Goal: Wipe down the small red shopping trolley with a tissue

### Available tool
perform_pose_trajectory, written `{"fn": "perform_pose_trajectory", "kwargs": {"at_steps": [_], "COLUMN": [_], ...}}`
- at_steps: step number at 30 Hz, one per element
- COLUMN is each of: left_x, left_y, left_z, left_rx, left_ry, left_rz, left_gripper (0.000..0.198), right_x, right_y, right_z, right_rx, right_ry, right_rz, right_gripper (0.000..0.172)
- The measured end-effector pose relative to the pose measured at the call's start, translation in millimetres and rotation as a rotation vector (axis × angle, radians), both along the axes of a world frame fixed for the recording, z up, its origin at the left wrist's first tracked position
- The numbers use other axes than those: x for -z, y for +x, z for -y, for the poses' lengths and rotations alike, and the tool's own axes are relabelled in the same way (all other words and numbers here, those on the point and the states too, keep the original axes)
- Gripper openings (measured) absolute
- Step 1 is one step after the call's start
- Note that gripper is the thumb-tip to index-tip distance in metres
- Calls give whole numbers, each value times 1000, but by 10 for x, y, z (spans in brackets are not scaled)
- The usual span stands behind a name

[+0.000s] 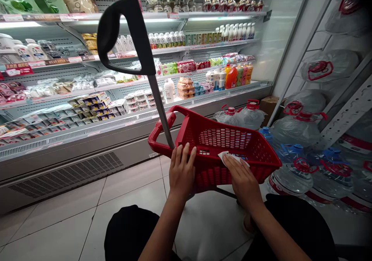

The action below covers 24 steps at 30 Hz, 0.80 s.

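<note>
A red plastic shopping basket (255, 145) stands on the tiled floor in front of my knees, its metal pull rod with a black handle (124, 32) raised up to the left. My left hand (182, 172) rests on the basket's near rim, fingers curled over the edge. My right hand (242, 179) presses a small white cloth or tissue (228, 157) flat against the near rim, fingers laid out on top of it. The basket looks empty inside.
An open refrigerated display (87, 98) with dairy packs, bottles and drinks runs along the left and back. Large water jugs with red caps (293, 176) crowd the floor at the right, beside a metal rack (345, 110). My dark-clothed knees are at the bottom.
</note>
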<state>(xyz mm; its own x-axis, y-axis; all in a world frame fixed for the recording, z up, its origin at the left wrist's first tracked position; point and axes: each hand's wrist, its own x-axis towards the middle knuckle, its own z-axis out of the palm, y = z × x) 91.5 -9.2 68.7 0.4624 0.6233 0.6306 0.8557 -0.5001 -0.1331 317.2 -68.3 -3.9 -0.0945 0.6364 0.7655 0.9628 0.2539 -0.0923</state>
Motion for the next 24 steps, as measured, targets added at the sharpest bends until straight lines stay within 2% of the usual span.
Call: {"fn": "perform_pose_trajectory", "kwargs": {"at_steps": [2, 6, 8, 10, 15, 17, 19, 24], "left_x": [56, 158, 164, 145, 133, 160, 190, 200], "left_y": [78, 166, 137, 82, 56, 105, 159, 182], "left_z": [21, 18, -8, -36, -48, -37, -40, -170], "left_rx": [21, 57, 59, 71, 36, 17, 2, -44], "left_ry": [-13, -20, -19, -22, -28, -33, -39, -28], "left_rz": [-17, -74, -85, -97, -67, -55, -50, -57], "left_gripper": [69, 66, 67, 71, 81, 79, 76, 65], "right_x": [-42, -199, -218, -165, 82, 118, 93, -72], "right_y": [-146, -618, -673, -537, 72, 122, -14, -611], "right_z": [-64, -274, -303, -251, 10, 25, -60, -466], "right_rx": [-17, -100, -111, -108, -3, 23, 13, -73], "right_ry": [7, 40, 50, 37, -12, -17, -8, 19], "right_rz": [-1, -5, 2, 21, 25, 21, 19, 38], "right_gripper": [75, 71, 70, 70, 74, 75, 74, 67]}}
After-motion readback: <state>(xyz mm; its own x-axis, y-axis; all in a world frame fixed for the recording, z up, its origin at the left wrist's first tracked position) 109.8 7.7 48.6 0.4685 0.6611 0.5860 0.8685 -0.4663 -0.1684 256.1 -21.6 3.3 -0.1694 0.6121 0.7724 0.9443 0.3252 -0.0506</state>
